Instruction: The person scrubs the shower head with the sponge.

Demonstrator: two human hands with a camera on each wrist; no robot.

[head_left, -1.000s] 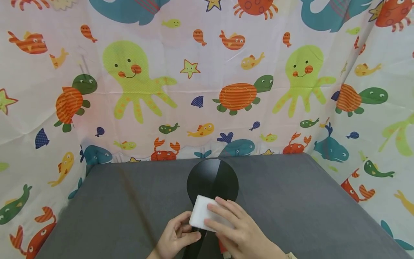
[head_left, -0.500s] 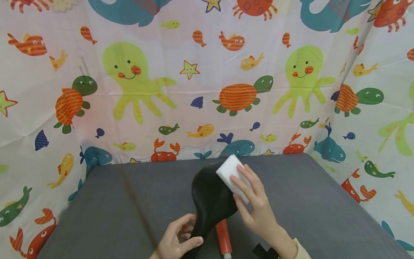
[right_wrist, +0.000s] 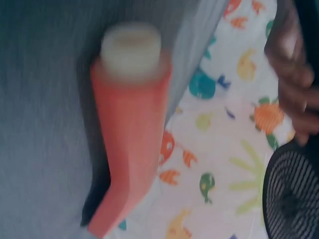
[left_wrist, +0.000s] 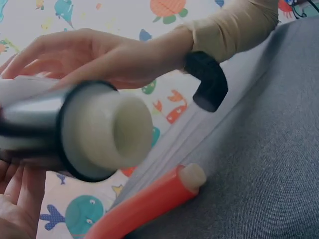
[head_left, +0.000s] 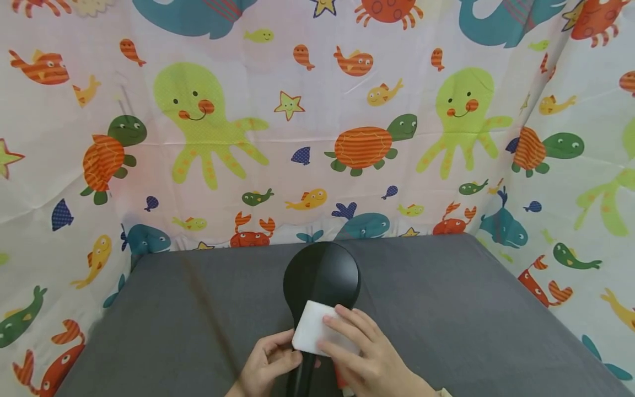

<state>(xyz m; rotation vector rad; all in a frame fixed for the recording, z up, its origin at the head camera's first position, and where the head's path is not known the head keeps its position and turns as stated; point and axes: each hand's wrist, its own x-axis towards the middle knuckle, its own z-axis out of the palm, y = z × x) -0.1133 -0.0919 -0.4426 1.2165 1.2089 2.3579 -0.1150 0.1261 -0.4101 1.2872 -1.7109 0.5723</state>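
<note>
A black shower head (head_left: 321, 273) is held over the grey table (head_left: 446, 309), its round back facing me. My left hand (head_left: 270, 364) grips its handle just below the head. My right hand (head_left: 357, 353) holds a white sponge (head_left: 310, 328) against the lower part of the head, fingers laid over it. In the left wrist view the handle's pale threaded end (left_wrist: 107, 132) fills the frame, with the right hand (left_wrist: 99, 52) above it. The head's nozzle face (right_wrist: 294, 194) shows in the right wrist view.
A red handle with a pale end (left_wrist: 149, 201) (right_wrist: 132, 114) lies on the table under my hands, mostly hidden in the head view. A sea-animal printed cloth (head_left: 317, 121) walls the table at the back and both sides.
The sponge went from the head's lower part up to its far right rim, then slid back down to the neck. The shower head tilted right and returned.
</note>
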